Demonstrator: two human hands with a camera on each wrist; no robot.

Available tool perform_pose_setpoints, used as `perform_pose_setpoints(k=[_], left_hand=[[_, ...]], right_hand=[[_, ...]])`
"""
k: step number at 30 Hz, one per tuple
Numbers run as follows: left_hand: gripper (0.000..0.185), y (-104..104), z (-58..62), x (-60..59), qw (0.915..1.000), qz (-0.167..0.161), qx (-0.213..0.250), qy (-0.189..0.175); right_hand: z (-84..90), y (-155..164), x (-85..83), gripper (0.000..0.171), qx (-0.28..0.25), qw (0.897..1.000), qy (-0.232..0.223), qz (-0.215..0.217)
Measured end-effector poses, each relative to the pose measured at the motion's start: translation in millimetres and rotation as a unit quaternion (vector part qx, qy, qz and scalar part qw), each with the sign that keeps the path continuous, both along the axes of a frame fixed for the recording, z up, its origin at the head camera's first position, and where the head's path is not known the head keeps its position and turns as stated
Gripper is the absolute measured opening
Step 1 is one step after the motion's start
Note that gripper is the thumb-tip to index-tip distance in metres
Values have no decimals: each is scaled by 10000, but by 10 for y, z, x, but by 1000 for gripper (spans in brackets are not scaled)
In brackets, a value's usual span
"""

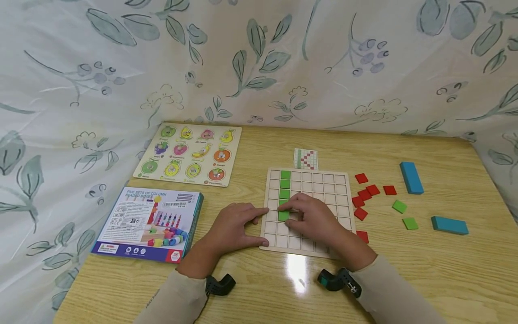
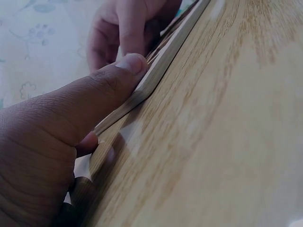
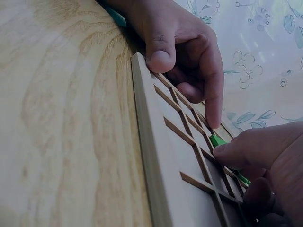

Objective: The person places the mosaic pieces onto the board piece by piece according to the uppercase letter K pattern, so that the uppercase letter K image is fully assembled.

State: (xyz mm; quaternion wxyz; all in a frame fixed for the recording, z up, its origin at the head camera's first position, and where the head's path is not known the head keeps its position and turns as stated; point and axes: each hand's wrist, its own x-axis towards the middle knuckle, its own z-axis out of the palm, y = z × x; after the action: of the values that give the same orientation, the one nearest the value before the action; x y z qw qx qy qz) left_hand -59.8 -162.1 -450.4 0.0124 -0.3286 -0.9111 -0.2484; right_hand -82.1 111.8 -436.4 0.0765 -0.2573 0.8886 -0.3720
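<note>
While my left hand (image 1: pixel 236 225) lies flat against the near left edge of the grid board (image 1: pixel 323 180), fingers straight and thumb pressed to its rim, my right hand (image 1: pixel 313 218) pinches a green tile (image 1: pixel 283 216) over the second column, just below three other green tiles (image 1: pixel 285 184). My right palm hides the board's middle cells; whether the tile is seated I cannot tell.

Bright and evenly lit in the head view, with white glare on the table (image 1: pixel 297 270) at 6 o'clock and bowed edges. Dimmer at both wrists: blurred left hand (image 2: pixel 52 156) at 8 o'clock, soft right hand (image 3: pixel 265 165) at 4 o'clock.
</note>
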Motion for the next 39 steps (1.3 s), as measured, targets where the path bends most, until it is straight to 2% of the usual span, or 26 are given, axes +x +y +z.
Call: perform_pose_setpoints(k=[9,21,27,39], left_hand=[[71,6,21,2,10000,30,-15,-60],[72,5,7,-1,10000,14,33,-22],[72,5,11,6,10000,4,82,-28],[72,2,10,13,10000,32,55,-75]], right_hand=[[-8,2,5,33,57,9999,-146,-17],[-17,5,40,33,117,9999,118,-12],[-10,6,57,34,177,9998,74,-50],[6,45,65,34,-239,9997,-56,38]])
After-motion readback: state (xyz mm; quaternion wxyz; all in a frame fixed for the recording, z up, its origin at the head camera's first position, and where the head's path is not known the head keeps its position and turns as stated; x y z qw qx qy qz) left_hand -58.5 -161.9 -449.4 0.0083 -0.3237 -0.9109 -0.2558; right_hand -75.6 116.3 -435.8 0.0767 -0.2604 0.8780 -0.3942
